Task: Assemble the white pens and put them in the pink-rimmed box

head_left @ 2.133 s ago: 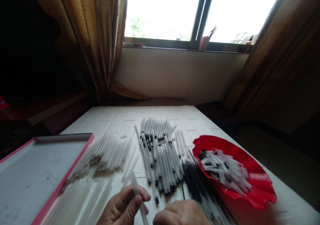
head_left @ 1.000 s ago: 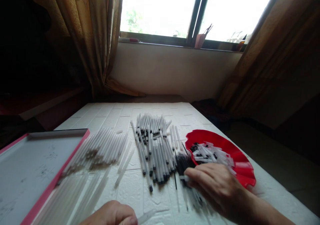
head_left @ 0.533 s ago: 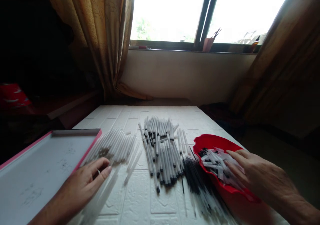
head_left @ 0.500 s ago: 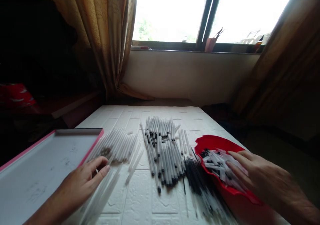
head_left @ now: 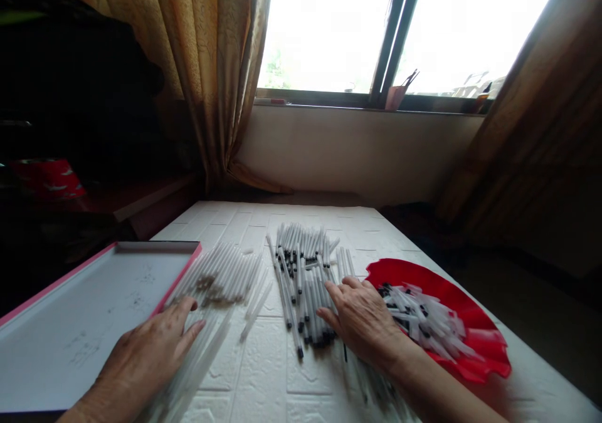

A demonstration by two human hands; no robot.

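Observation:
My left hand (head_left: pixel 148 348) rests over clear plastic pen tubes (head_left: pixel 200 357) at the lower left, thumb and forefinger apart with nothing seen between them. Beyond it lies a stack of similar tubes (head_left: pixel 230 269). My right hand (head_left: pixel 360 313) is above the right side of a pile of pens with black ends (head_left: pixel 301 297), its thumb and fingers spread. Partly hidden under the right forearm are thin ink refills (head_left: pixel 376 385). A red wavy-edged bowl (head_left: pixel 484 332) holds clear pen caps (head_left: pixel 435 329) and small black pieces, just right of that hand.
A pink-edged white tray (head_left: pixel 61 323) lies left on the white brick-patterned table (head_left: pixel 263 373). Behind the table are a wall, gold curtains (head_left: pixel 207 66) and a window with a pink cup (head_left: pixel 396 97) on the sill. A red patterned container (head_left: pixel 47 178) stands far left.
My right hand has moved left from the red bowl to the black-ended pens. My left hand's thumb and forefinger have parted, and the hand stays near the tubes. The view has shifted slightly.

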